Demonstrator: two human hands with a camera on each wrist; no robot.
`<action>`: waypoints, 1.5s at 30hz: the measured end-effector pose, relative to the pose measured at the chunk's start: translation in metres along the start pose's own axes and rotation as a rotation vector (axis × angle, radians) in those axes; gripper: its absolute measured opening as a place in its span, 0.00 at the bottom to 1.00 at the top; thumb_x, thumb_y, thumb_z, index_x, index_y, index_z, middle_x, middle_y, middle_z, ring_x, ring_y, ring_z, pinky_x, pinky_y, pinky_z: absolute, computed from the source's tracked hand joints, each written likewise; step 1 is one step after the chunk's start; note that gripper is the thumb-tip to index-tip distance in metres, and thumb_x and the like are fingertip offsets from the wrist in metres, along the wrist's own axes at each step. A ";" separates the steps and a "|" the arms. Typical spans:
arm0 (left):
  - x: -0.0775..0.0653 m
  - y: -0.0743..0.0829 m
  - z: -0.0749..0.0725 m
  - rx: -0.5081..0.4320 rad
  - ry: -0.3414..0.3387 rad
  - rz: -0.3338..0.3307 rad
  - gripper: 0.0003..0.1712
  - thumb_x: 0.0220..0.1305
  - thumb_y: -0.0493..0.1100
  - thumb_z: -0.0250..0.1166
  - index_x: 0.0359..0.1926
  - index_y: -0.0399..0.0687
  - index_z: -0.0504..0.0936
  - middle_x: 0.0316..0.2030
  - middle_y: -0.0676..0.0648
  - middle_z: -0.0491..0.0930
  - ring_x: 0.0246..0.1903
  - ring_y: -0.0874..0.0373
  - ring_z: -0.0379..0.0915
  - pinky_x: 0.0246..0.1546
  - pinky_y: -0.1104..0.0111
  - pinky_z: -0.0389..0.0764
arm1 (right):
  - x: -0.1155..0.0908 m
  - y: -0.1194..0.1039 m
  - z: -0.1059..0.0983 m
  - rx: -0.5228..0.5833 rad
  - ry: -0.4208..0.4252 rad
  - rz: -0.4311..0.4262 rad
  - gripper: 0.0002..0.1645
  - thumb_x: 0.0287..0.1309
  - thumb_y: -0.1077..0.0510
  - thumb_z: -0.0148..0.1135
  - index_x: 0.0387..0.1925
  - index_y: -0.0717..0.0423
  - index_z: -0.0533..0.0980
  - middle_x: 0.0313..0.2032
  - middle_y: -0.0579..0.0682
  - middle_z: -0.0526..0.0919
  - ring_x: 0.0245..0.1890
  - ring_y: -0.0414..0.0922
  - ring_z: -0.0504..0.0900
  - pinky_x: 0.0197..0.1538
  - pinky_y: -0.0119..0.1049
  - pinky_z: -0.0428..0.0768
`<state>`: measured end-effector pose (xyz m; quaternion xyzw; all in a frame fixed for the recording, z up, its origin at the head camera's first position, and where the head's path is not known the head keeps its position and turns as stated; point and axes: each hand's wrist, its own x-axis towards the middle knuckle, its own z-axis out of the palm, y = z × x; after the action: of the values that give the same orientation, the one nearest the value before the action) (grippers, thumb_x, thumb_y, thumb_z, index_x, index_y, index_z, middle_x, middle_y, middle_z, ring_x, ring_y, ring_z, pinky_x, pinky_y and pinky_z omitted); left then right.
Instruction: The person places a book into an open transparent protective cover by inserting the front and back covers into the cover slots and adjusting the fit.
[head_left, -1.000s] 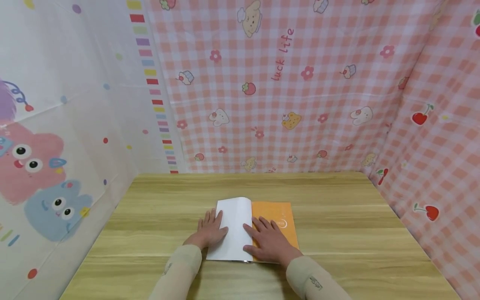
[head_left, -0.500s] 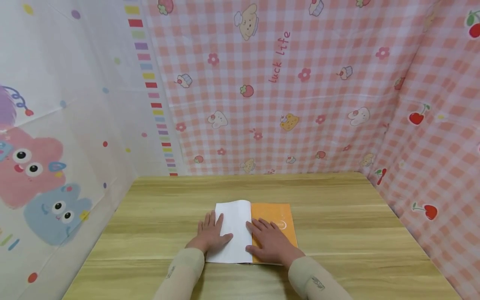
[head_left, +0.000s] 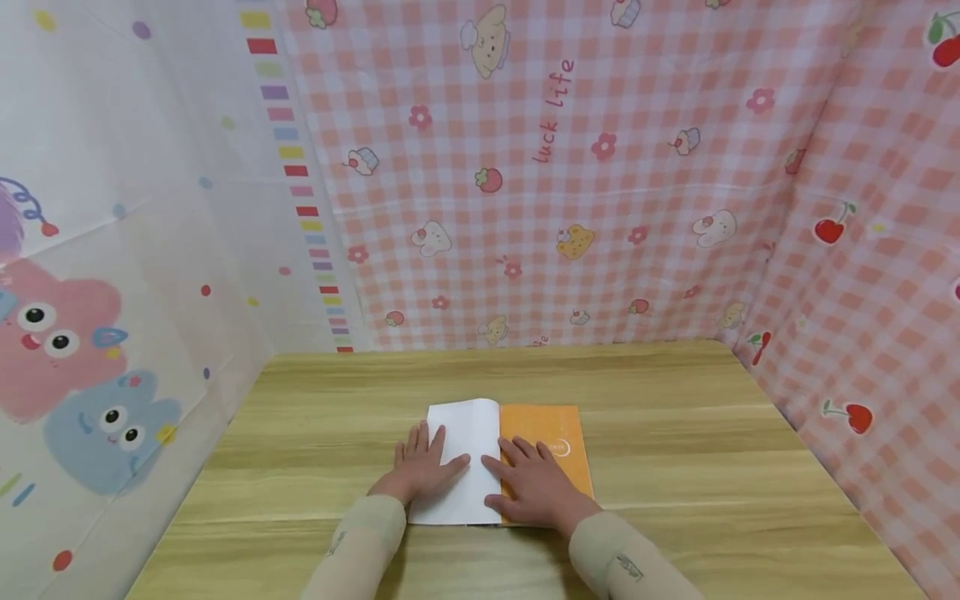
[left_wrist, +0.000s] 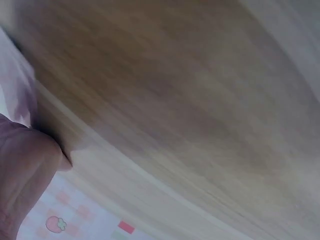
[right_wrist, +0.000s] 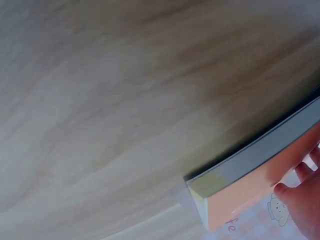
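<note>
Near the middle of the table (head_left: 675,467): open book (head_left: 491,425), with left hand (head_left: 426,468) spread wide at the white page's left edge, right hand (head_left: 536,485) wide across the orange page (head_left: 546,421), probably to keep it flat.

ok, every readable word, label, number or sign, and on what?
"luck life": pink checked cloth
"fe": same cloth, lower down; partial word
Orange page: white print, too small to read
Left sleeve, right sleeve: dark marks, unreadable
No numbers legible.
</note>
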<state>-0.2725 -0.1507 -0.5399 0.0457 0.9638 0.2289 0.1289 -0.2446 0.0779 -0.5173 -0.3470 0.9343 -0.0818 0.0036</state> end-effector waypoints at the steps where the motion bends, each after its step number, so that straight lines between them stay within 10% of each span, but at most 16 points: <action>1: 0.000 0.001 0.001 0.005 0.009 -0.001 0.57 0.59 0.78 0.40 0.75 0.42 0.47 0.74 0.31 0.33 0.71 0.39 0.24 0.69 0.40 0.32 | 0.000 -0.001 0.000 -0.005 -0.004 0.005 0.37 0.62 0.34 0.47 0.68 0.44 0.66 0.69 0.60 0.63 0.67 0.60 0.57 0.63 0.67 0.59; 10: -0.025 0.030 -0.011 0.069 0.043 -0.015 0.55 0.60 0.72 0.49 0.73 0.37 0.50 0.73 0.27 0.38 0.70 0.34 0.30 0.67 0.37 0.39 | 0.000 -0.001 0.004 0.042 0.000 0.053 0.45 0.60 0.33 0.50 0.70 0.55 0.61 0.70 0.57 0.63 0.68 0.58 0.56 0.64 0.66 0.59; 21: -0.017 0.020 -0.005 0.007 0.061 0.022 0.59 0.57 0.75 0.50 0.73 0.34 0.49 0.72 0.25 0.35 0.69 0.33 0.24 0.66 0.35 0.33 | -0.008 0.003 -0.002 0.069 0.037 0.110 0.45 0.61 0.32 0.48 0.69 0.58 0.61 0.70 0.62 0.60 0.69 0.58 0.54 0.66 0.63 0.57; 35: -0.028 0.032 -0.012 0.055 0.041 -0.012 0.54 0.61 0.70 0.52 0.74 0.37 0.49 0.73 0.27 0.35 0.70 0.34 0.27 0.67 0.37 0.36 | -0.030 0.037 -0.006 0.187 0.239 0.493 0.41 0.60 0.45 0.58 0.63 0.73 0.65 0.61 0.75 0.67 0.60 0.68 0.64 0.60 0.62 0.68; 45: -0.026 0.031 -0.011 0.056 0.049 0.003 0.54 0.61 0.70 0.52 0.73 0.37 0.50 0.72 0.26 0.36 0.70 0.33 0.27 0.67 0.35 0.36 | -0.033 0.046 -0.028 0.486 0.393 0.737 0.31 0.63 0.58 0.49 0.60 0.79 0.63 0.53 0.76 0.76 0.54 0.69 0.71 0.57 0.62 0.71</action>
<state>-0.2497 -0.1319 -0.5108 0.0449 0.9726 0.2031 0.1036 -0.2516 0.1377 -0.4984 0.0399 0.9319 -0.3549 -0.0633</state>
